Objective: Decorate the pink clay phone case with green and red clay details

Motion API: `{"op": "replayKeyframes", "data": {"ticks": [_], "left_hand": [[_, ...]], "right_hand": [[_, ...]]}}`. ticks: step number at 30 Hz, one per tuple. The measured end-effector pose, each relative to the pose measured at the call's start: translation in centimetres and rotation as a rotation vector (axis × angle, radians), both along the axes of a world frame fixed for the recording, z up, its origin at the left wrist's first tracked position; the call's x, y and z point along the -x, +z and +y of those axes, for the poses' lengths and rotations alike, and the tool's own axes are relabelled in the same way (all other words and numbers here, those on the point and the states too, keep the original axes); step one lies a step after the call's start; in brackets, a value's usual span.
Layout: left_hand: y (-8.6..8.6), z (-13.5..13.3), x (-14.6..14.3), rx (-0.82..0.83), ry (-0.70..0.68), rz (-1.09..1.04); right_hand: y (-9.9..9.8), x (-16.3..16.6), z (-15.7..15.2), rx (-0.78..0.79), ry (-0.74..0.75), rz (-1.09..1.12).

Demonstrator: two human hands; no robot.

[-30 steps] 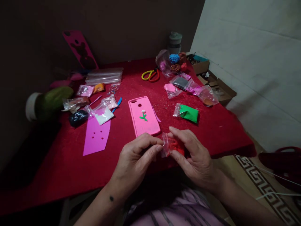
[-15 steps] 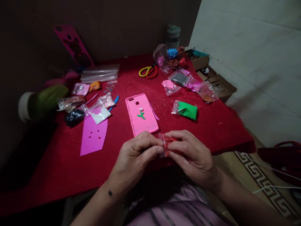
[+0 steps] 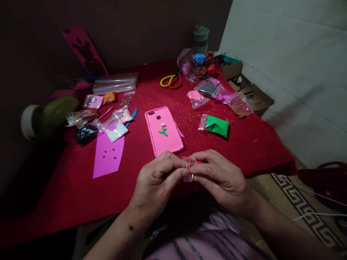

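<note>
Both my hands pinch a small clear plastic bag of red clay [image 3: 189, 168] over the near edge of the red table [image 3: 67, 191]. My left hand [image 3: 157, 182] grips the bag's left end with thumb and fingers closed. My right hand [image 3: 219, 178] is closed round the rest of it, hiding most of the red clay. Just beyond my fingers lies a pink phone case [image 3: 163, 130] bearing a small green-stemmed clay flower [image 3: 163, 130].
A bag of green clay [image 3: 215, 125] lies right of the case. Several more clay bags, a pink foam sheet [image 3: 107, 155], scissors [image 3: 171, 81], clear cases [image 3: 115, 83] and cardboard boxes [image 3: 252, 97] spread across the back and sides.
My hands have drawn closer together, and the right hand has closed over the bag, so less of the red clay shows.
</note>
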State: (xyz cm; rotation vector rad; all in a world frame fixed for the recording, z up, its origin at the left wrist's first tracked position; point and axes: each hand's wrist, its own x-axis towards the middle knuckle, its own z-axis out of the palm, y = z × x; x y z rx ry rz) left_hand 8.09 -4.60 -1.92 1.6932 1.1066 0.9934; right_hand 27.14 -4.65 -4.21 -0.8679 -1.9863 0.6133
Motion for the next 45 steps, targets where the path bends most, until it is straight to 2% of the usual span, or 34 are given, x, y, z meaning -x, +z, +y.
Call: {"op": "replayKeyframes", "data": {"ticks": [3,6,13,18,27,35,40,45], "left_hand": [[0.1,0.2,0.0,-0.022,-0.061,0.037],[0.4,0.2,-0.1,0.05,-0.097,0.026],[0.3,0.0,0.5,0.55,-0.002,-0.302],[0.1,-0.1,1.0,0.736,-0.014,-0.595],[-0.3,0.2,1.0,0.779,-0.119,-0.892],[-0.5,0.1,1.1,0.752,-0.155,-0.926],[0.0,-0.1,1.1,0.747,-0.088,-0.959],[0.3,0.0,1.3,0.761,-0.135,-0.998]], "right_hand": [[0.2,-0.2,0.1,0.031,0.043,0.001],[0.4,-0.4,0.2,0.043,0.058,0.024],[0.9,-0.5,0.1,0.072,0.014,0.097],[0.6,-0.6,-0.3,0.125,-0.082,0.153],[-0.2,-0.6,-0.4,0.156,-0.124,0.174],[-0.2,-0.4,-0.3,0.135,-0.101,0.138],[-0.2,-0.4,-0.3,0.13,-0.096,0.136],[-0.2,-0.5,-0.3,0.138,-0.098,0.125]]}}
